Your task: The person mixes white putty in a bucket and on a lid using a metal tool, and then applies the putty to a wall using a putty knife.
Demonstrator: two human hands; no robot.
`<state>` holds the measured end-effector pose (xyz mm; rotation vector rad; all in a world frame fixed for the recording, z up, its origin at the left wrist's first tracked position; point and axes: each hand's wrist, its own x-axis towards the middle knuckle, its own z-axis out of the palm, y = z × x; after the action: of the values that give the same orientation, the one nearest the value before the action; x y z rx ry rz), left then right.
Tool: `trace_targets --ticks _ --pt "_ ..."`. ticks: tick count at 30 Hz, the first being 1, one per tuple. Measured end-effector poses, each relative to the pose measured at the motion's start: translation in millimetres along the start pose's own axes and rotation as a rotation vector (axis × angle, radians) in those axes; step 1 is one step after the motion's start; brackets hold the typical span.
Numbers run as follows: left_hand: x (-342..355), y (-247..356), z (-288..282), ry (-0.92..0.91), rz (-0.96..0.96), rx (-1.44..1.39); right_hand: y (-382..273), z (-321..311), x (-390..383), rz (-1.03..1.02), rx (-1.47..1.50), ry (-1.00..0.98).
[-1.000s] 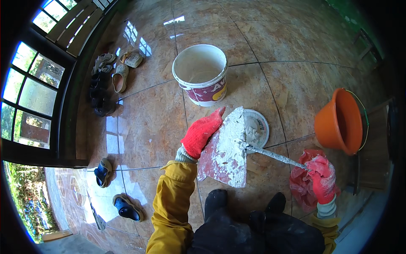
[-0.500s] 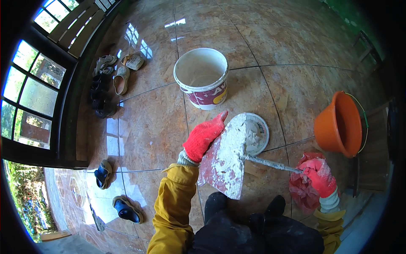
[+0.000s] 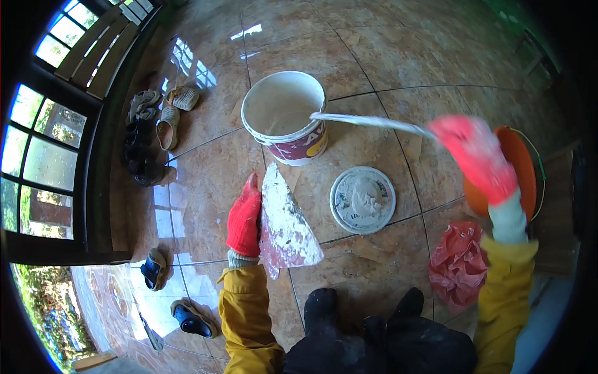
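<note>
My left hand [image 3: 245, 218], in a red glove, grips the edge of a pinkish board [image 3: 288, 227] smeared with white paste and tilted up. My right hand [image 3: 476, 156], also red-gloved and slightly blurred, is closed round the end of a long stick [image 3: 374, 121] coated in white paste. The stick's far end is over the near right rim of a white and maroon bucket [image 3: 299, 148]; whether it touches cannot be made out. Between my hands, a round lid [image 3: 339, 216] with a lump of paste on it lies on the floor.
An orange bucket [image 3: 522, 168] stands at the right, partly behind my right hand. A crumpled red plastic bag [image 3: 458, 265] lies near my right forearm. Several shoes [image 3: 168, 128] sit by the window side, and two blue clogs [image 3: 190, 319] lie at the left on the tiled floor.
My right hand has swung up and away with the stick, off the board and over to the bucket. My left hand has shifted left with the board, uncovering the whole lid.
</note>
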<state>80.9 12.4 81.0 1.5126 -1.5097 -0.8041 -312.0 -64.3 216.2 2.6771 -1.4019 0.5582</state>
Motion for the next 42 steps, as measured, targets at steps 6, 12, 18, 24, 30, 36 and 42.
trace_targets --ticks 6,12,18,24,30,36,42 --pt "-4 8 40 0.141 -0.287 -0.380 -23 50 116 0.075 0.015 -0.097" --pt "-17 17 75 0.261 -0.398 -0.228 -57 31 58 0.158 0.117 0.243" --pt "-45 33 152 0.426 -0.396 -0.620 -120 95 -142 0.647 1.319 -0.246" --pt "-77 83 190 0.098 -0.498 -0.293 -128 139 -188 1.159 1.279 0.150" --pt "-45 73 186 0.118 -0.627 -0.858 -74 123 -163 1.320 1.746 0.658" --pt "5 65 114 0.160 -0.650 -0.668 -41 113 -149 1.330 1.733 0.664" --pt "13 8 156 0.041 -0.753 -0.469 -24 144 -134 1.506 1.699 0.602"
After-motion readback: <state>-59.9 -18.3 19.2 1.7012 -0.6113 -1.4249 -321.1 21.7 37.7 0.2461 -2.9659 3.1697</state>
